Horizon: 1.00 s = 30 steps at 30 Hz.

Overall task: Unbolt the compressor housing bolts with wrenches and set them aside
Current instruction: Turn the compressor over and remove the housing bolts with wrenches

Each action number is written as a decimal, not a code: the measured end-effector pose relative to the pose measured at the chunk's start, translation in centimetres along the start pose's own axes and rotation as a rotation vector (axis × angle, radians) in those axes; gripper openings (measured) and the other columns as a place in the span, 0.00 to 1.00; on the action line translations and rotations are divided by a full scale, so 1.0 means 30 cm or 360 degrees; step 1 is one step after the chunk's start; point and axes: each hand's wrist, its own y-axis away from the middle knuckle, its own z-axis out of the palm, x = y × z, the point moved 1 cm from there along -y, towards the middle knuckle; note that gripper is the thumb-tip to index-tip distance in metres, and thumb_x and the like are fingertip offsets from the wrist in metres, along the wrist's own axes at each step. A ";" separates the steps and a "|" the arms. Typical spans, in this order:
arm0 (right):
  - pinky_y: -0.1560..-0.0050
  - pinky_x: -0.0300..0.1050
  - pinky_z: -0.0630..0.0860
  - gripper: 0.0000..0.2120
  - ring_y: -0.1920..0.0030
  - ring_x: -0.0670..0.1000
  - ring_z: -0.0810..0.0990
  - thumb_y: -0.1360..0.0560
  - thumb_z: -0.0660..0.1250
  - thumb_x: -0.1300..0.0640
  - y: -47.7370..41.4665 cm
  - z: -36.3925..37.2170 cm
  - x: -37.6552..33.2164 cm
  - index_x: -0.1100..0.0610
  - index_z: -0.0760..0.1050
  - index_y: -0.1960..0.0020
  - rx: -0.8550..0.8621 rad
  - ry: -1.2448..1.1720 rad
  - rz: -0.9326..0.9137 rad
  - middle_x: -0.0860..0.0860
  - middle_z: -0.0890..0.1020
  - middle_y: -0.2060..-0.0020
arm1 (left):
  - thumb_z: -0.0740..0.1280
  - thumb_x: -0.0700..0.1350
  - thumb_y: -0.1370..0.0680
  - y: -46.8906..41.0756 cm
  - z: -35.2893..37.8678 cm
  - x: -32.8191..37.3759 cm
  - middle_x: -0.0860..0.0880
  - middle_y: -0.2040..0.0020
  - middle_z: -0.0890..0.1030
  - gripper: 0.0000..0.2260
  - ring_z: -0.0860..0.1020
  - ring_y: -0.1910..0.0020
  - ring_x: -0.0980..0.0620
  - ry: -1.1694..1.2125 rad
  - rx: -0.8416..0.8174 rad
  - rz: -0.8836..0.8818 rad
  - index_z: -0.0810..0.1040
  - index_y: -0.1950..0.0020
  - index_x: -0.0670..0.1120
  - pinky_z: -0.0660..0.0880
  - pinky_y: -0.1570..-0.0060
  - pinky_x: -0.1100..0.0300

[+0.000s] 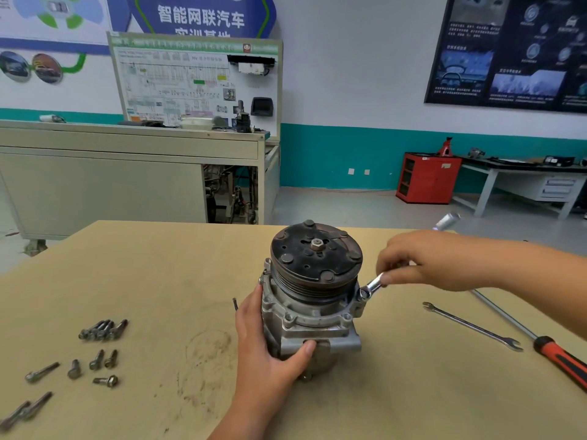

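Nearest us, our left hand (270, 347) curls round the body of the compressor (313, 309), which stands upright mid-counter (158, 265), with loose bolts (101, 330) well apart at the left. Our right hand (422, 262) pinches a small wrench (370, 288) seated at the housing's right rim (a spare wrench (473, 327) lies further right).

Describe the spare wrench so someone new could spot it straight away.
Start at the compressor standing on the table. To its right, the spare wrench lies flat. It is thin and all silver, unlike the red-handled screwdriver beside it.
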 end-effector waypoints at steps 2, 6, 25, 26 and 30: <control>0.53 0.37 0.72 0.07 0.57 0.41 0.74 0.23 0.60 0.45 0.002 -0.008 0.019 0.41 0.77 0.50 -0.0015 -0.0101 -0.0023 0.41 0.76 0.59 | 0.72 0.60 0.38 -0.001 0.001 0.002 0.54 0.31 0.63 0.41 0.67 0.31 0.56 -0.0009 0.0001 0.0000 0.58 0.29 0.65 0.67 0.31 0.46; 0.65 0.35 0.76 0.10 0.66 0.44 0.80 0.21 0.60 0.53 0.060 0.013 0.033 0.52 0.80 0.54 -0.0295 -0.1161 0.0250 0.46 0.81 0.69 | 0.72 0.60 0.38 -0.001 0.000 0.000 0.54 0.32 0.64 0.40 0.68 0.31 0.55 -0.0002 0.0000 0.0014 0.58 0.28 0.64 0.68 0.32 0.45; 0.75 0.36 0.73 0.12 0.75 0.47 0.79 0.21 0.61 0.53 0.074 0.077 -0.061 0.60 0.76 0.56 -0.0366 -0.1392 0.0360 0.50 0.79 0.75 | 0.71 0.61 0.38 0.000 0.002 0.003 0.58 0.33 0.64 0.39 0.67 0.32 0.59 -0.0044 -0.0003 0.0062 0.56 0.31 0.72 0.68 0.32 0.48; 0.74 0.36 0.73 0.12 0.76 0.47 0.78 0.21 0.61 0.53 0.072 0.067 -0.054 0.59 0.77 0.56 -0.0395 -0.1286 0.0357 0.49 0.79 0.75 | 0.71 0.61 0.38 0.000 0.002 0.004 0.58 0.33 0.64 0.39 0.67 0.31 0.60 -0.0048 -0.0004 0.0064 0.56 0.31 0.74 0.68 0.32 0.49; 0.66 0.36 0.70 0.14 0.74 0.42 0.72 0.22 0.61 0.46 0.030 0.007 -0.035 0.50 0.80 0.59 -0.0294 -0.0611 0.0320 0.44 0.76 0.75 | 0.72 0.61 0.38 0.000 0.001 0.002 0.58 0.33 0.64 0.39 0.67 0.31 0.59 -0.0023 -0.0001 0.0063 0.56 0.31 0.74 0.68 0.32 0.48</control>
